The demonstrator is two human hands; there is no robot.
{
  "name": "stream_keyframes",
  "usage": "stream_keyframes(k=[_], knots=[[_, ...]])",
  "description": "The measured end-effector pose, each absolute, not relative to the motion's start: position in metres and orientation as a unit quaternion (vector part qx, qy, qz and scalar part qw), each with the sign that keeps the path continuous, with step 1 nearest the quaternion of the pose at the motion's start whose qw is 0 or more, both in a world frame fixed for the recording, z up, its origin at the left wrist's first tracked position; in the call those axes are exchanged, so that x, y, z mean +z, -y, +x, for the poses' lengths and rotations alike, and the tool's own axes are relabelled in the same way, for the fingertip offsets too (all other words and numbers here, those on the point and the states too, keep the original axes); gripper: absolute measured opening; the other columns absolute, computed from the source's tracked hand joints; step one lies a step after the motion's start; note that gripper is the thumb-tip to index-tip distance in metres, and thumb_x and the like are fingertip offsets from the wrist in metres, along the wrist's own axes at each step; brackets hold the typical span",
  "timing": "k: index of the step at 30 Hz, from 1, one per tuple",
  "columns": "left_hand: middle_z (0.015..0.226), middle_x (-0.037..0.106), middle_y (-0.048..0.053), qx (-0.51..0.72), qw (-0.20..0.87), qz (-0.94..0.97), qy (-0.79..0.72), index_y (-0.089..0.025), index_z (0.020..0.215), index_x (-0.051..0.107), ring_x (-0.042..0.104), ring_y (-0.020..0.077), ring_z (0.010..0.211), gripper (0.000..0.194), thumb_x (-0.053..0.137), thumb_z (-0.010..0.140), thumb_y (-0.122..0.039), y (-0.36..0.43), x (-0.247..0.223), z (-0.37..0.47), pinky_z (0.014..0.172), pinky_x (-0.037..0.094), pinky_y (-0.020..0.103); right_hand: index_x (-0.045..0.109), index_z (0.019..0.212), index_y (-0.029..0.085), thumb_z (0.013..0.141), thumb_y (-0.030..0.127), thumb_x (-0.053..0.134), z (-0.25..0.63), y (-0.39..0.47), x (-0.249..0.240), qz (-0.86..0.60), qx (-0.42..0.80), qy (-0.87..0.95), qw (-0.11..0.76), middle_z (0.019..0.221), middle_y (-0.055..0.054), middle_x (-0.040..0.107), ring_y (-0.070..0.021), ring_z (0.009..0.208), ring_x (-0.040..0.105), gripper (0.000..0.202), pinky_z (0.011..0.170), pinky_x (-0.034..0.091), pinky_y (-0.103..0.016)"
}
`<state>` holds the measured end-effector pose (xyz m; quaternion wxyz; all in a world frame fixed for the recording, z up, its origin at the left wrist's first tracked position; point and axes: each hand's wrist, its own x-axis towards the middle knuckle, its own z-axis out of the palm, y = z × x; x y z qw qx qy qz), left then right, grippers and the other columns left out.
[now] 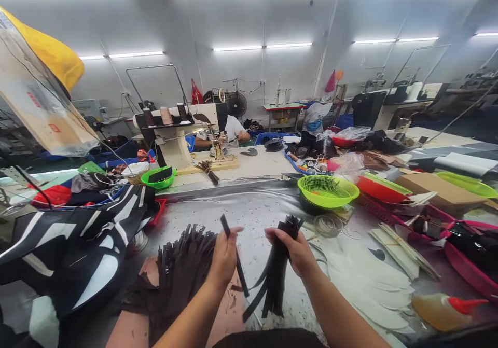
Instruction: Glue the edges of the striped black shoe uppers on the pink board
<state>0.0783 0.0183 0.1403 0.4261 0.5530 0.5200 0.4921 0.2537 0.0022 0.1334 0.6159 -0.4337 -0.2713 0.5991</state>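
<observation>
A single dark strip (241,273) is pinched in my left hand (225,254), its top end poking up above the fingers and its tail hanging down. My right hand (293,244) grips a bundle of dark strips (275,286) near the top, with the lengths fanning out below. The two hands are a short way apart over the silver table. Left of my left hand lies a wide pile of similar dark strips (182,265), partly on a pinkish-brown sheet (128,330). My forearm covers some of that pile.
Black cut sheets (112,223) lie on the left. Yellow-green basket (329,190), white cut pieces (369,280) and a glue bottle (439,306) with a red tip stand at right. A sewing machine (175,135) is ahead, with another person (233,130) behind it.
</observation>
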Motion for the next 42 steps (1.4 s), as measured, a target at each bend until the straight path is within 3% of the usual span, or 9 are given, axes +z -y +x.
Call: stream_keyframes(k=[4, 12, 15, 18, 20, 27, 35, 39, 42], knots=[[0.089, 0.054, 0.006, 0.544, 0.333, 0.614, -0.466, -0.025, 0.104, 0.065, 0.05, 0.0212, 0.085, 0.037, 0.051, 0.08, -0.049, -0.023, 0.154, 0.074, 0.086, 0.038, 0.033, 0.056, 0.074, 0.016, 0.046, 0.037, 0.083, 0.247, 0.005, 0.117, -0.421, 0.702, 0.222, 0.529, 0.053, 0.001, 0.06, -0.0104, 0.045, 0.052, 0.044, 0.05, 0.044, -0.024], [0.085, 0.06, 0.009, 0.242, 0.41, 0.841, -0.258, -0.026, 0.092, 0.071, 0.056, 0.0202, 0.079, 0.02, 0.053, 0.082, -0.03, 0.027, 0.131, 0.105, 0.073, 0.044, 0.03, 0.054, 0.075, 0.018, 0.038, 0.032, 0.086, 0.246, -0.004, 0.11, -0.372, 0.729, 0.048, 0.572, 0.053, 0.009, 0.049, -0.0013, 0.039, 0.036, 0.051, 0.04, 0.035, -0.015], [0.075, 0.058, 0.005, 0.325, 0.251, 0.897, -0.166, -0.025, 0.098, 0.066, 0.052, 0.0169, 0.075, 0.022, 0.048, 0.086, -0.023, 0.021, 0.128, 0.105, 0.071, 0.043, 0.028, 0.052, 0.068, 0.018, 0.04, 0.026, 0.086, 0.257, -0.003, 0.108, -0.359, 0.735, 0.084, 0.569, 0.051, 0.01, 0.047, -0.0006, 0.039, 0.032, 0.045, 0.041, 0.035, -0.015], [0.074, 0.056, 0.002, 0.472, 0.008, 0.87, -0.146, -0.021, 0.102, 0.061, 0.048, 0.015, 0.076, 0.022, 0.046, 0.087, -0.015, 0.008, 0.136, 0.103, 0.07, 0.039, 0.029, 0.049, 0.06, 0.016, 0.046, 0.034, 0.083, 0.26, 0.004, 0.104, -0.356, 0.769, 0.178, 0.501, 0.049, 0.007, 0.048, -0.0021, 0.039, 0.033, 0.041, 0.04, 0.032, -0.017], [0.078, 0.056, 0.002, 0.489, -0.05, 0.859, -0.143, -0.021, 0.101, 0.06, 0.048, 0.0148, 0.081, 0.02, 0.048, 0.086, -0.014, 0.005, 0.143, 0.104, 0.073, 0.038, 0.03, 0.051, 0.06, 0.015, 0.049, 0.04, 0.082, 0.257, 0.008, 0.101, -0.364, 0.78, 0.244, 0.447, 0.05, 0.004, 0.05, -0.0041, 0.04, 0.037, 0.041, 0.04, 0.03, -0.019], [0.08, 0.053, 0.002, 0.454, -0.052, 0.882, -0.116, -0.022, 0.1, 0.061, 0.048, 0.0135, 0.078, 0.022, 0.042, 0.089, -0.019, 0.015, 0.143, 0.107, 0.067, 0.043, 0.027, 0.061, 0.08, 0.014, 0.054, 0.047, 0.078, 0.255, 0.004, 0.11, -0.422, 0.724, 0.245, 0.487, 0.043, 0.006, 0.047, -0.0073, 0.042, 0.043, 0.045, 0.043, 0.031, -0.02], [0.095, 0.048, 0.006, 0.519, -0.027, 0.821, -0.234, -0.022, 0.115, 0.054, 0.053, 0.0139, 0.085, 0.032, 0.047, 0.085, -0.012, -0.008, 0.14, 0.094, 0.069, 0.05, 0.025, 0.054, 0.064, 0.015, 0.047, 0.043, 0.083, 0.254, 0.006, 0.11, -0.382, 0.74, 0.24, 0.499, 0.059, 0.0, 0.061, -0.007, 0.042, 0.046, 0.043, 0.044, 0.039, -0.021], [0.077, 0.055, 0.003, 0.392, 0.051, 0.91, -0.125, -0.018, 0.101, 0.06, 0.054, 0.0111, 0.067, 0.021, 0.045, 0.088, -0.022, 0.006, 0.127, 0.106, 0.059, 0.048, 0.021, 0.061, 0.069, 0.014, 0.048, 0.048, 0.08, 0.252, -0.004, 0.104, -0.382, 0.756, 0.163, 0.507, 0.066, -0.004, 0.065, -0.0126, 0.056, 0.057, 0.045, 0.056, 0.047, -0.024], [0.085, 0.061, 0.006, 0.293, 0.109, 0.936, -0.161, -0.02, 0.1, 0.061, 0.059, 0.0136, 0.076, 0.024, 0.041, 0.089, -0.027, 0.012, 0.11, 0.108, 0.065, 0.051, 0.022, 0.061, 0.069, 0.015, 0.049, 0.034, 0.08, 0.26, -0.019, 0.104, -0.445, 0.681, 0.138, 0.565, 0.073, -0.005, 0.066, -0.0119, 0.06, 0.058, 0.034, 0.062, 0.05, -0.025]])
